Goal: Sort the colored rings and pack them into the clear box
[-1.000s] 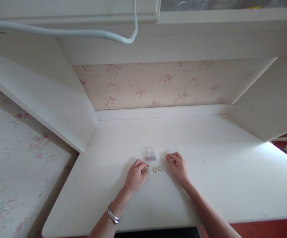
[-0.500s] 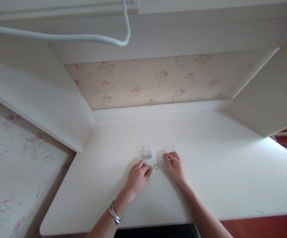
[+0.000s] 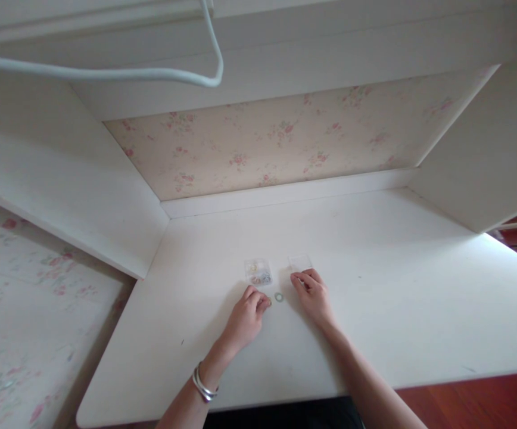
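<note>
Two hands occupy the lower centre of the frame: our left hand [image 3: 243,316] pinches one yellowish ring [image 3: 270,302]; our right hand [image 3: 315,300] sets its fingers narrowly by one clear tray [image 3: 300,262], grip unclear. We judge the ring light, stiff and slippery, best taken by its rim. We count one pale green ring [image 3: 276,297] and one clear box [image 3: 265,266], contents uncountable.

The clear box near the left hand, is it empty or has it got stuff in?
Not empty: a gold-coloured piece and darker pieces show inside the clear box.
</note>
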Available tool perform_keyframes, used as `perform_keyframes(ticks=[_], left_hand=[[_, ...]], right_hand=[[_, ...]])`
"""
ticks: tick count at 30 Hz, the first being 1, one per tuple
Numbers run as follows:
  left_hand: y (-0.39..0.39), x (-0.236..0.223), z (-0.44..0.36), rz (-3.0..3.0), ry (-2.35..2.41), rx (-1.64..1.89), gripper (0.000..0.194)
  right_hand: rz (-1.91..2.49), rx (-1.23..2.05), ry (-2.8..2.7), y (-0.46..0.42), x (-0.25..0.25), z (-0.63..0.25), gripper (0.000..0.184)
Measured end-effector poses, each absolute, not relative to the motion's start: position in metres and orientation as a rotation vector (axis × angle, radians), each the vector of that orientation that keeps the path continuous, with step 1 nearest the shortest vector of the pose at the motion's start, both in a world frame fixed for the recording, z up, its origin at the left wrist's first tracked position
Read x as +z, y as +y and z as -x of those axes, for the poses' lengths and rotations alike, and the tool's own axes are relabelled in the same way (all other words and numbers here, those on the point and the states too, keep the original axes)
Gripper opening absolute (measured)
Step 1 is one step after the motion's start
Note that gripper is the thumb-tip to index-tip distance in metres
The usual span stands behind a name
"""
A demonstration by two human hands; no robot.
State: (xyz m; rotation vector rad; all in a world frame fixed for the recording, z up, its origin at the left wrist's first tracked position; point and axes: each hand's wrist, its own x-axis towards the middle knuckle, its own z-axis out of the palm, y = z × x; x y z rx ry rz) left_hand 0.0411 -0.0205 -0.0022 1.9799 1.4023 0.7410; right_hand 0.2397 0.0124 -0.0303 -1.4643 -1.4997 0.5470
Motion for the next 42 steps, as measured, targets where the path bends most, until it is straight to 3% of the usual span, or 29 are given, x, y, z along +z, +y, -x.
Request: perform_keyframes(ticks=[19, 25, 34, 42], left_hand=[[0.054, 0.012, -0.018, -2.183, 1.669, 0.812, 0.015], [0.043, 0.008, -0.009, -2.111, 1.687, 0.913, 0.017], [-0.003, -0.005, 0.009, -1.949, 1.645, 0.866, 0.023], [-0.007, -0.010, 0.010, -1.914, 1.612, 0.861, 0.022]], right_hand=[[1.481, 0.577, -1.490, 0.015, -0.031, -0.243, 0.032], [1.469, 0.574, -1.525, 0.011, -0.030, -0.242, 0.029], [1.300, 0.338, -2.274, -0.024, -0.004, -0.218, 0.017], [1.327, 0.214, -2.428, -0.022, -0.003, -0.206, 0.016]])
